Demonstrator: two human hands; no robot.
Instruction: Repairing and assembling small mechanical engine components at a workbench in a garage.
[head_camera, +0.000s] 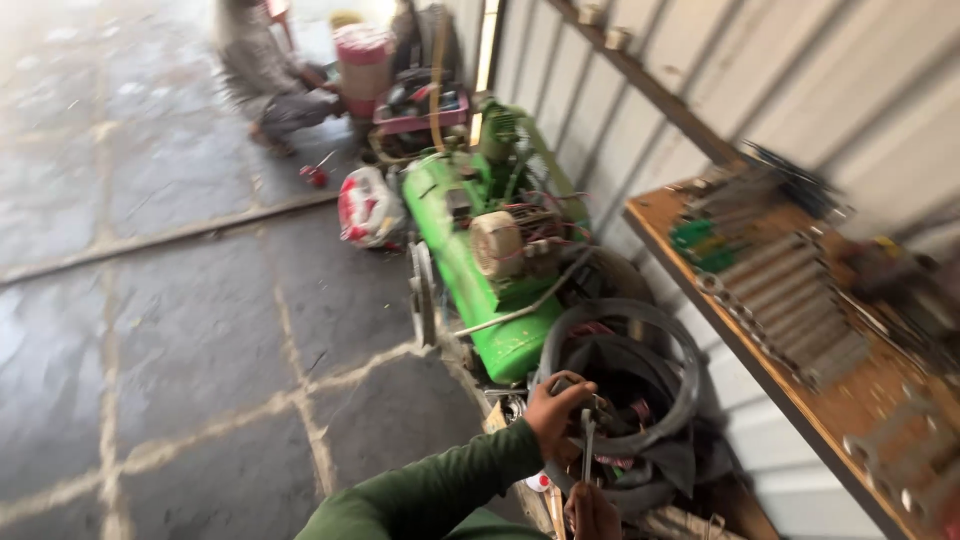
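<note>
My left hand (553, 412), in a dark green sleeve, reaches into a heap of black rubber hoses and tubes (640, 390) by the wall. Its fingers curl over the edge of one hose; blur hides the exact grip. Just below it a slim metal tool (587, 447) stands upright. Only part of my right hand (592, 512) shows at the bottom edge, closed on the tool's lower end.
A green air compressor (480, 260) lies behind the heap. Rows of spanners (790, 300) cover a wooden bench (720, 320) on the right. At the back another person (265, 85) crouches near a pink drum (362, 60) and a red-and-white bag (367, 208). Stone floor (180, 330) spreads left.
</note>
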